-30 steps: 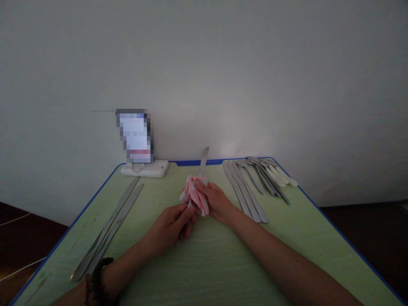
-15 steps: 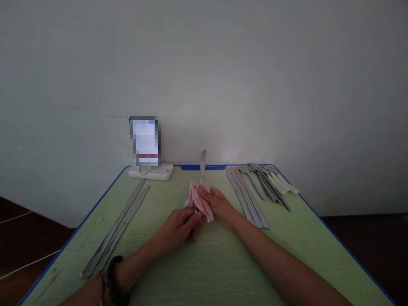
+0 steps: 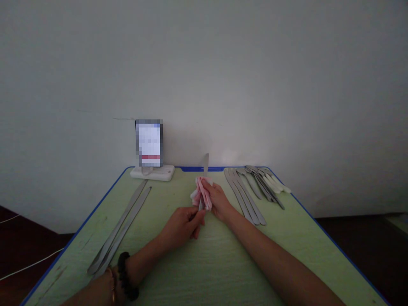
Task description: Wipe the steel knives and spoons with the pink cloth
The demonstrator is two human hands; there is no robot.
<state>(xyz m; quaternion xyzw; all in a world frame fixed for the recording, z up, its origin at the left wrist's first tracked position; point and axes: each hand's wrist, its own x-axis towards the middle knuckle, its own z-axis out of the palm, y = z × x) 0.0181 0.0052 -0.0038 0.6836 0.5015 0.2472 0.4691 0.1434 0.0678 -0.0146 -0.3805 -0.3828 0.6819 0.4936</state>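
Note:
A metal table knife (image 3: 206,163) points away from me over the middle of the table, its blade tip toward the wall. My left hand (image 3: 186,223) is closed on the end of its handle. Around the knife's middle is a folded pink and white cloth (image 3: 202,193), pinched by my right hand (image 3: 217,199) with the thumb on top. The cloth hides the part of the knife between blade and handle end.
Several metal knives (image 3: 123,227) lie at the left; three more knives (image 3: 244,195) lie to the right. Beyond them are spoons and other cutlery (image 3: 261,182) with white-handled pieces (image 3: 276,184). A phone (image 3: 150,144) on a white stand (image 3: 153,172) is at the back left, before the wall.
My right hand and the cloth have slid a little up the knife, away from my left hand, baring more of the handle. The view has shifted slightly.

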